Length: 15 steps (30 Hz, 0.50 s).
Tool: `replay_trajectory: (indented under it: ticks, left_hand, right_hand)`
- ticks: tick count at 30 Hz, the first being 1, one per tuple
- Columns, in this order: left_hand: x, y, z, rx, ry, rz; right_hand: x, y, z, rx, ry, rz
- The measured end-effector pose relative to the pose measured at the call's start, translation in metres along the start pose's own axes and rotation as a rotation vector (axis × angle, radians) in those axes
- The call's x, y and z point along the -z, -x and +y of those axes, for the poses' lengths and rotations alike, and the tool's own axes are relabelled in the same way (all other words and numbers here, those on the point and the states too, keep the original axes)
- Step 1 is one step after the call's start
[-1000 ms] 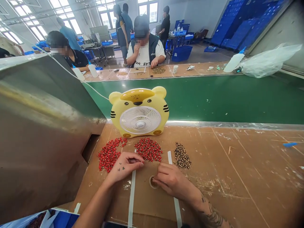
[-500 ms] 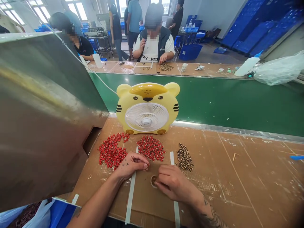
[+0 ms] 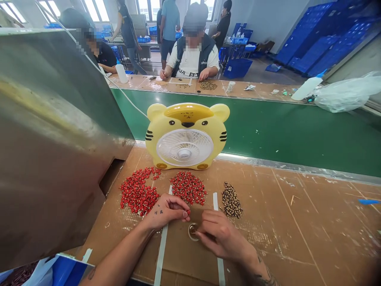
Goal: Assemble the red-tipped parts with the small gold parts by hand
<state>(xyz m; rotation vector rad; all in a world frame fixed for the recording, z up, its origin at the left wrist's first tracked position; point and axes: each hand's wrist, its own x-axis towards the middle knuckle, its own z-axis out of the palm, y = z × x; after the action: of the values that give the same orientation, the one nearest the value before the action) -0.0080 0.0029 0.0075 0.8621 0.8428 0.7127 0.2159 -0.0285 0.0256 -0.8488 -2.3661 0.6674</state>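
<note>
Your left hand [image 3: 170, 211] pinches a small red piece [image 3: 188, 213], just nearer you than the middle red pile [image 3: 188, 188]; a slack pinch could drop it. Your right hand [image 3: 222, 234] curls by the small round dish [image 3: 189, 233], its grip unclear; a nudge could shift the dish

Left fingers [image 3: 177, 202] pinched together, right fingers [image 3: 210, 227] curled

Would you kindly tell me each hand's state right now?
Left hand: closed, pinching a small red piece.
Right hand: curled at the small round item; any grip cannot be told.
</note>
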Motion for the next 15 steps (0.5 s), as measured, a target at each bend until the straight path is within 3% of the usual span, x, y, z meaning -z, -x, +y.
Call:
replay_trajectory:
  ticks: [8,15]
  left_hand:
    - [-0.0056,-0.0034,0.0040,-0.007,-0.160,0.027]
    - [-0.0087,-0.0029,0.0094,0.006,-0.189,-0.004]
  right_hand:
    - [-0.0004,0.0081,-0.0017,-0.195,-0.266,0.468]
    - [-0.0037,0.0077,0.0003,-0.257,-0.259,0.504]
